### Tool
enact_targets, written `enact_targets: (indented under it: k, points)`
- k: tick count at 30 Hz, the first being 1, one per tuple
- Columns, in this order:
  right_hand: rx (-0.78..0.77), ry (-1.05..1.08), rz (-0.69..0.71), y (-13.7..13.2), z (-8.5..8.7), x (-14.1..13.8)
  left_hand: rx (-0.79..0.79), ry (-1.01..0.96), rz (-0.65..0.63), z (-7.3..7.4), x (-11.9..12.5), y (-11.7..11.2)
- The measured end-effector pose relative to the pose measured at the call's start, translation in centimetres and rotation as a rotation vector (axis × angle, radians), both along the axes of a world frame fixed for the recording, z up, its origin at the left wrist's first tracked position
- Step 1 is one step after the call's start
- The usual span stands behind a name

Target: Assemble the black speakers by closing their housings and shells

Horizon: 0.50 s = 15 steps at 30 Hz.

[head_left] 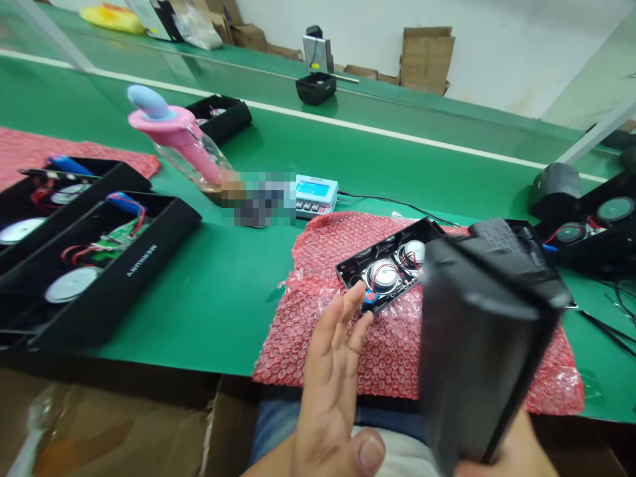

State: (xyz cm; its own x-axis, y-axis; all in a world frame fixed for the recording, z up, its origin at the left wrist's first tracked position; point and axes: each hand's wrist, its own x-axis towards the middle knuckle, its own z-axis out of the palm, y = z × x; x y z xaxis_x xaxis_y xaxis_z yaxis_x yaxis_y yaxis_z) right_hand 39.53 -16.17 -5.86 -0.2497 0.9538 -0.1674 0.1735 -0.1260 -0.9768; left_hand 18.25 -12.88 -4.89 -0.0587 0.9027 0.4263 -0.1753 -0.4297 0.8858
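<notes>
My left hand (330,377) is raised over the front of the pink bubble wrap (387,351), fingers stretched apart and nothing in it. At the lower right, my right hand (507,447) grips a black speaker housing (477,358) from below; the housing is tilted upright, slightly blurred, and covers most of that hand. Just beyond my left fingertips lies an open black speaker shell (352,270) with two round silver speakers (383,275) and red and black wires inside. A black part with a patterned grille (501,242) lies behind the held housing, partly hidden by it.
Opened black speaker cases (163,242) with wires and boards stand at left. Behind are a pink-lidded bottle (169,129), a small white tester with a blue screen (315,192) and its cable. More black speaker parts (556,192) are at right. Cardboard (124,424) sits below the green table's edge.
</notes>
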Motion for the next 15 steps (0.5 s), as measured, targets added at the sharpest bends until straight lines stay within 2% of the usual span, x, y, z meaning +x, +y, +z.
enact_targets:
  k: [2, 3, 5, 7, 8, 10, 12, 15]
  points:
    - [0.268, -0.363, -0.349, 1.9, 1.9, 3.6, 0.062, 0.231, 0.078, 0.2, -1.4, 0.9]
    - [0.332, -0.544, -0.479, 3.4, 3.0, 5.4, 0.085, 0.382, 0.147, 0.1, -2.1, 1.4]
    - [0.412, -0.846, -0.627, 6.8, 5.1, 9.2, 0.108, 0.665, 0.305, -0.6, -3.2, 2.7]
    - [0.408, -1.047, -0.645, 10.4, 6.5, 12.6, 0.052, 0.850, 0.426, -1.7, -3.7, 3.9]
    - [0.363, -1.109, -0.631, 12.1, 6.8, 14.2, -0.007, 0.899, 0.441, -2.3, -3.7, 4.4]
    - [0.181, -1.145, -0.598, 14.8, 6.7, 16.6, -0.148, 0.930, 0.398, -3.5, -3.6, 5.0]
    - [0.111, -1.128, -0.588, 16.7, 6.1, 18.1, -0.259, 0.914, 0.335, -4.5, -3.3, 5.2]
    - [0.086, -1.057, -0.580, 18.0, 5.9, 18.6, -0.313, 0.851, 0.320, -5.5, -2.6, 5.4]
